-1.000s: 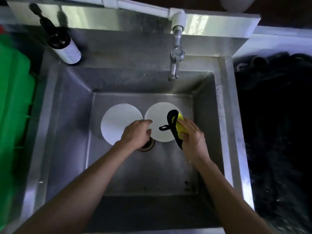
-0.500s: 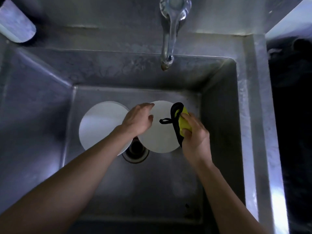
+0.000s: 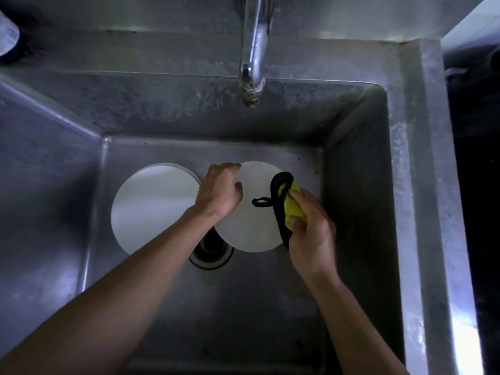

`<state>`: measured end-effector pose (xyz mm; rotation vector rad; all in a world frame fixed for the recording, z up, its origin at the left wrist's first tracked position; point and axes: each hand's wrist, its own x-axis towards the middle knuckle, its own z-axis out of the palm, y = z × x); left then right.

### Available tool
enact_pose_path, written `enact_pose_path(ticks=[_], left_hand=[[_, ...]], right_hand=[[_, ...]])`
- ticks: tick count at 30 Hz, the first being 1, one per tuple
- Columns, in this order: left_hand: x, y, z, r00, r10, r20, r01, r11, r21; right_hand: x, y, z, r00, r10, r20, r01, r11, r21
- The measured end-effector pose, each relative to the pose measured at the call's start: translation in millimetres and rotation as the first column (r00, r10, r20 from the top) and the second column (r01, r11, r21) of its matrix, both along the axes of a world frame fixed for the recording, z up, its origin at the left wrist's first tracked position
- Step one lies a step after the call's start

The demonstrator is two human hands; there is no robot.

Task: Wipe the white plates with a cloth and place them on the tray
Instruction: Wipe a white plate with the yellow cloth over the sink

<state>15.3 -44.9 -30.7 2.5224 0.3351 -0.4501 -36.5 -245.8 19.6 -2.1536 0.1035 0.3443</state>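
Sink [image 3: 351, 158]: right hand [image 3: 311, 234] grips cloth [image 3: 293, 207], long axis near-far, on plate [image 3: 254, 212].

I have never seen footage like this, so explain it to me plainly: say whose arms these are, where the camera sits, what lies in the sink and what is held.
There is no machine here. A person wears a camera on the head, so the view looks down on their own two arms over a steel sink with a tap above. Two white plates are in the basin. The left plate lies untouched. The left hand holds the edge of the right plate, which partly covers the drain. The right hand grips a yellow cloth with black trim against that plate. No tray is in view.
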Motion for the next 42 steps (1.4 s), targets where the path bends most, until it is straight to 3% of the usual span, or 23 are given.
enact_pose_path(ticks=[15, 27, 36, 42], left_hand=[[2.5, -6.4, 1.1, 0.992, 0.106, 0.064, -0.109, 0.993, 0.050], [7.6, -2.5, 18.7, 0.983, 0.184, 0.023, -0.182, 0.981, -0.064], [-16.1, 3.9, 48.0, 0.991, 0.077, -0.106, -0.076, 0.997, 0.011], [-46.6, 9.4, 73.4, 0.959, 0.143, -0.246, -0.185, 0.970, -0.158]], right_hand=[[-13.5, -7.2, 5.1, 0.988, -0.103, -0.112, 0.110, 0.992, 0.058], [-26.9, -15.1, 17.6, 0.990, -0.081, -0.119, 0.088, 0.995, 0.053], [-44.0, -22.5, 31.5, 0.997, -0.040, -0.058, 0.041, 0.999, 0.023], [-59.0, -23.4, 46.8, 0.998, 0.035, 0.048, -0.032, 0.998, -0.050]])
